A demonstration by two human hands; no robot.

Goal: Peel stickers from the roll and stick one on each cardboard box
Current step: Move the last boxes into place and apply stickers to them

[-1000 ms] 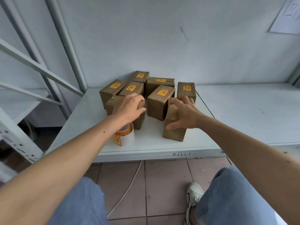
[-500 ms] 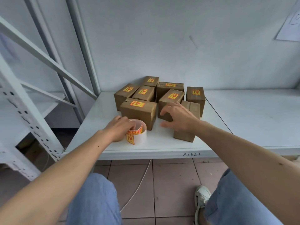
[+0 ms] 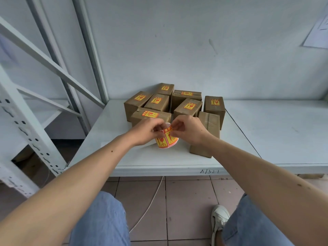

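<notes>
A roll of red-and-yellow stickers is held just above the white shelf top. My left hand grips the roll from the left. My right hand pinches the sticker strip at the roll's upper right edge. Several brown cardboard boxes stand behind the roll, each with a yellow sticker on top, among them the nearest one. One plain box with no sticker visible on it stands just right of my right wrist.
A white metal rack frame with diagonal braces rises at the left. The shelf top runs on to the right against a pale wall. Below are a tiled floor, a white cable and my knees and shoe.
My left hand lifted the roll from the shelf. My right hand left the plain box and came over to pinch the strip on the roll. The view moved closer.
</notes>
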